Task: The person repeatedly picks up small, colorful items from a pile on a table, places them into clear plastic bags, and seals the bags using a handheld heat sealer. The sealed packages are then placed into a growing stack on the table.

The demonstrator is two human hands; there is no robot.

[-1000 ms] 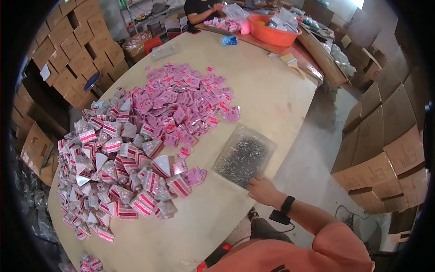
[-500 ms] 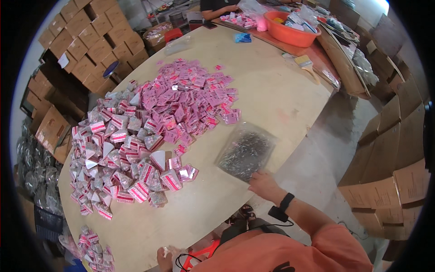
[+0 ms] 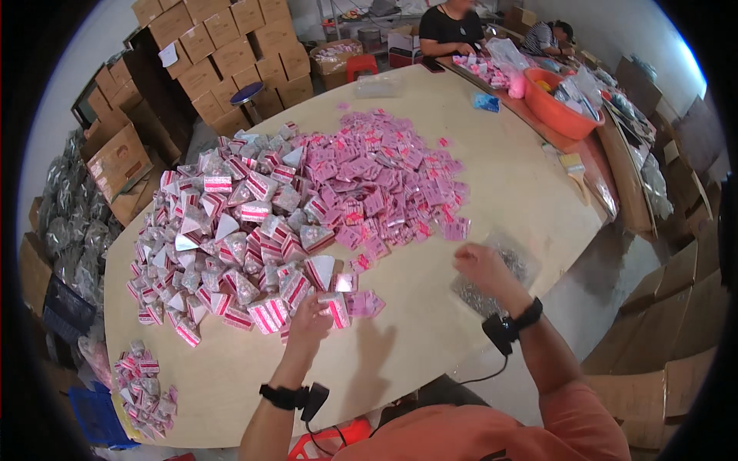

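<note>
At the near edge of a heap of clear wedge-shaped packets (image 3: pixel 231 253) with pink-and-white bands, my left hand (image 3: pixel 307 321) has its fingers closed against one wedge packet (image 3: pixel 337 310). My right hand (image 3: pixel 483 266), fingers bent together, hovers over a flat clear bag or tray of thin metal pins (image 3: pixel 480 300); anything between those fingertips is too small to make out. Behind the wedges spreads a pile of small flat pink packets (image 3: pixel 384 169). A few pink packets (image 3: pixel 365 304) lie just right of my left hand.
A smaller group of wedge packets (image 3: pixel 144 396) lies at the table's near left. Along the right edge are a brush (image 3: pixel 574 169) and an orange basin (image 3: pixel 560 104). Two people sit beyond the table. Stacked cartons (image 3: pixel 223 61) stand behind, and more cartons (image 3: pixel 661 330) at right.
The view has swung left. My left hand has come up from the table's near edge to the wedge heap. My right hand has lifted from the pins' near edge to above them.
</note>
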